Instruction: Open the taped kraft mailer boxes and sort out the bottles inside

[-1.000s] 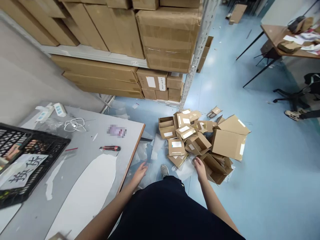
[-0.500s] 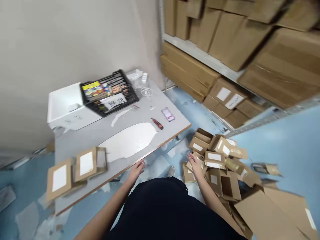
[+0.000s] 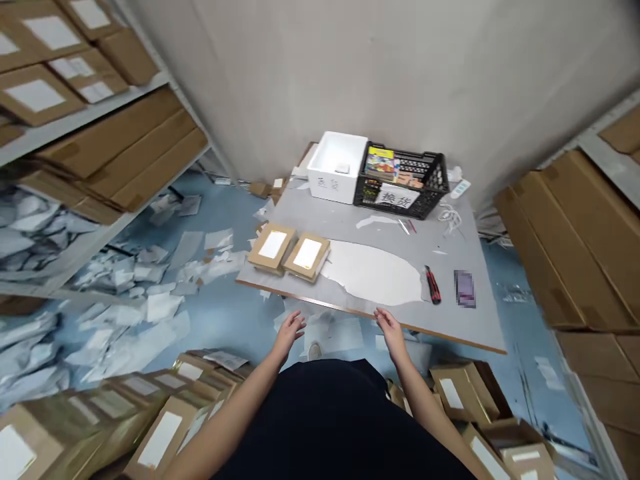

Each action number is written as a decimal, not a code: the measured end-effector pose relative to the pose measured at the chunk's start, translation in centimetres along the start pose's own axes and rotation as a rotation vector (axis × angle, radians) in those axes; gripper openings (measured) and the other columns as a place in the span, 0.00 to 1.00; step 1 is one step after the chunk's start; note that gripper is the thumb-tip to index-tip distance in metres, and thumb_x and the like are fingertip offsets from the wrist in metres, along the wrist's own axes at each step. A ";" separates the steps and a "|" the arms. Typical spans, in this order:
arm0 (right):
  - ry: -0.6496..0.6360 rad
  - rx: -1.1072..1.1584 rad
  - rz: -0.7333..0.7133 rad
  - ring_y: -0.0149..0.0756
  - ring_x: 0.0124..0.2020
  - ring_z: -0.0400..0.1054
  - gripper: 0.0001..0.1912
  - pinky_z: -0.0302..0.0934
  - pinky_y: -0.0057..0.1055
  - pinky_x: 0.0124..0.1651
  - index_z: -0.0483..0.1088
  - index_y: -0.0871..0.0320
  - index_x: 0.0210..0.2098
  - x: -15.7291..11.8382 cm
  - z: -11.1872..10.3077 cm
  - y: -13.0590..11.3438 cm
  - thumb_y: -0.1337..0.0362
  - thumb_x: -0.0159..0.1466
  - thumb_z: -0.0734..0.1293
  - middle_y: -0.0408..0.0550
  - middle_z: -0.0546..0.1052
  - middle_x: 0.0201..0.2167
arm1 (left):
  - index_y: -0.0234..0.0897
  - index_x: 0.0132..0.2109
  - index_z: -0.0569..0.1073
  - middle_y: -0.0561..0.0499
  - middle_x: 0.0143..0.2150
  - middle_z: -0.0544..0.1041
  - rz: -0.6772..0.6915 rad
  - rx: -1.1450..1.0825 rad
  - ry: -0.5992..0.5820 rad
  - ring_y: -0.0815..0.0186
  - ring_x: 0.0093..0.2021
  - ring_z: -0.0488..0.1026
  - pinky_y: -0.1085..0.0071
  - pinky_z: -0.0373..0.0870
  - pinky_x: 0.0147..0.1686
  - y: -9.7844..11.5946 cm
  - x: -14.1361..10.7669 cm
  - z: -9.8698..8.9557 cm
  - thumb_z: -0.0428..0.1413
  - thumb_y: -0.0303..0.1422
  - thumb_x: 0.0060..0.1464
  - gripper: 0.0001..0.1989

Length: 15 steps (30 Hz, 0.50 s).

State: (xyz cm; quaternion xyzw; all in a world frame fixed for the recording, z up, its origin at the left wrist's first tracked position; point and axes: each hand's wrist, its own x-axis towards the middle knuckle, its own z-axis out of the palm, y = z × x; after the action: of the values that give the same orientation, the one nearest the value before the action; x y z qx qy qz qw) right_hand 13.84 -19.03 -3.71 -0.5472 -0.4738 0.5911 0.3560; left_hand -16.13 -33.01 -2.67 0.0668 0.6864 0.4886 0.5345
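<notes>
My left hand (image 3: 290, 333) hangs in front of the table's near edge, fingers apart and nothing in it. Close to that same edge, my right hand (image 3: 390, 328) is likewise open and bare. Two brown cardboard boxes with white labels, a left one (image 3: 272, 248) and a right one (image 3: 307, 256), lie side by side on the grey table (image 3: 345, 223). Beside them spreads a white patch (image 3: 375, 272) on the tabletop. A red and black box cutter (image 3: 433, 285) rests at its right end, and a blurred-out purple phone-like object (image 3: 465, 289) lies further right.
At the table's back stand a white foam box (image 3: 334, 190) and a black crate (image 3: 425, 200) holding colourful packages. Shelves of cartons (image 3: 125, 150) rise on the left, more cartons (image 3: 565, 240) on the right. Labelled boxes (image 3: 160, 433) and paper scraps (image 3: 145, 320) cover much floor.
My view has swung left, so the table now lies straight ahead and the left shelves show. Both hands remain open and empty; the right one now appears close to the table edge.
</notes>
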 end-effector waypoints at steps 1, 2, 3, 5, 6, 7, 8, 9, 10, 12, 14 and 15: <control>-0.034 -0.006 -0.014 0.51 0.52 0.71 0.25 0.61 0.50 0.58 0.76 0.53 0.46 1.0 1.9 -0.6 0.46 0.55 0.69 0.53 0.79 0.47 | 0.39 0.60 0.66 0.38 0.57 0.71 -0.002 -0.031 0.018 0.57 0.53 0.74 0.63 0.72 0.49 0.3 0.4 -0.9 0.58 0.41 0.56 0.26; -0.067 -0.012 -0.028 0.50 0.52 0.71 0.24 0.61 0.50 0.58 0.75 0.53 0.46 2.0 3.7 -1.3 0.46 0.55 0.69 0.53 0.79 0.47 | 0.40 0.60 0.66 0.39 0.57 0.71 0.003 -0.059 0.032 0.57 0.53 0.74 0.63 0.72 0.49 0.7 0.9 -1.6 0.58 0.41 0.56 0.26; -0.100 -0.022 -0.044 0.49 0.52 0.71 0.24 0.61 0.49 0.58 0.75 0.53 0.46 3.2 5.4 -2.0 0.46 0.56 0.69 0.52 0.79 0.47 | 0.40 0.60 0.65 0.39 0.57 0.71 0.011 -0.085 0.045 0.58 0.53 0.74 0.64 0.73 0.48 1.1 1.5 -2.1 0.58 0.41 0.57 0.26; -0.164 -0.062 -0.080 0.49 0.51 0.71 0.24 0.61 0.49 0.58 0.75 0.54 0.46 5.9 8.7 -3.5 0.47 0.56 0.68 0.53 0.79 0.46 | 0.40 0.61 0.65 0.40 0.58 0.71 0.026 -0.133 0.068 0.58 0.53 0.73 0.65 0.73 0.48 2.1 2.8 -2.9 0.57 0.40 0.57 0.26; -0.190 -0.090 -0.104 0.48 0.51 0.71 0.24 0.61 0.49 0.58 0.75 0.54 0.46 7.4 10.3 -4.4 0.47 0.56 0.68 0.53 0.79 0.46 | 0.41 0.61 0.65 0.40 0.58 0.71 0.029 -0.155 0.079 0.59 0.53 0.73 0.65 0.73 0.47 2.6 3.5 -3.1 0.57 0.40 0.57 0.26; -0.214 -0.123 -0.130 0.48 0.51 0.71 0.24 0.61 0.48 0.58 0.75 0.55 0.47 9.1 11.8 -5.2 0.48 0.57 0.67 0.53 0.79 0.47 | 0.41 0.62 0.64 0.40 0.58 0.70 0.029 -0.178 0.091 0.59 0.53 0.73 0.66 0.74 0.47 3.1 4.4 -3.2 0.57 0.39 0.57 0.27; -0.232 -0.158 -0.160 0.47 0.52 0.71 0.24 0.60 0.47 0.58 0.74 0.55 0.48 10.9 13.3 -6.1 0.49 0.58 0.66 0.53 0.78 0.48 | 0.40 0.62 0.64 0.41 0.58 0.70 0.026 -0.202 0.105 0.59 0.53 0.73 0.66 0.74 0.46 3.6 5.2 -3.1 0.57 0.39 0.57 0.27; -0.252 -0.198 -0.193 0.46 0.53 0.70 0.24 0.60 0.46 0.59 0.74 0.55 0.50 12.9 14.8 -6.9 0.50 0.59 0.65 0.53 0.77 0.50 | 0.40 0.62 0.63 0.41 0.58 0.70 0.024 -0.227 0.118 0.59 0.53 0.73 0.67 0.74 0.46 4.1 6.2 -3.0 0.58 0.38 0.56 0.28; -0.283 -0.257 -0.215 0.46 0.54 0.69 0.24 0.59 0.45 0.60 0.73 0.56 0.51 14.9 16.2 -7.7 0.51 0.60 0.64 0.53 0.76 0.51 | 0.39 0.63 0.62 0.41 0.58 0.70 0.021 -0.250 0.130 0.59 0.54 0.72 0.67 0.74 0.46 4.6 7.1 -2.7 0.58 0.38 0.56 0.29; -0.339 -0.359 -0.231 0.44 0.58 0.66 0.24 0.57 0.43 0.62 0.71 0.55 0.53 19.1 18.9 -8.9 0.52 0.60 0.63 0.52 0.73 0.55 | 0.39 0.64 0.61 0.40 0.57 0.70 0.010 -0.288 0.161 0.58 0.55 0.72 0.66 0.73 0.47 5.6 9.0 -1.7 0.59 0.37 0.55 0.31; -0.374 -0.410 -0.224 0.45 0.61 0.62 0.25 0.53 0.44 0.64 0.71 0.55 0.54 22.9 21.3 -9.6 0.53 0.60 0.63 0.51 0.71 0.58 | 0.40 0.64 0.60 0.41 0.59 0.69 -0.006 -0.319 0.201 0.57 0.57 0.70 0.65 0.72 0.48 6.6 10.9 -0.4 0.59 0.36 0.54 0.32; -0.392 -0.432 -0.217 0.46 0.62 0.60 0.25 0.51 0.45 0.65 0.71 0.56 0.53 24.5 22.3 -9.7 0.53 0.59 0.64 0.52 0.70 0.59 | 0.41 0.64 0.60 0.41 0.60 0.69 -0.015 -0.337 0.220 0.57 0.58 0.69 0.65 0.72 0.49 7.1 11.8 0.4 0.59 0.37 0.54 0.32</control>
State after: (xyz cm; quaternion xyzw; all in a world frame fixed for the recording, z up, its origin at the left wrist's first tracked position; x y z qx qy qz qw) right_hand -12.64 3.04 -3.18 -0.4318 -0.7039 0.5295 0.1942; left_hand -23.79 -21.89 -5.24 -0.0826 0.6498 0.5968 0.4635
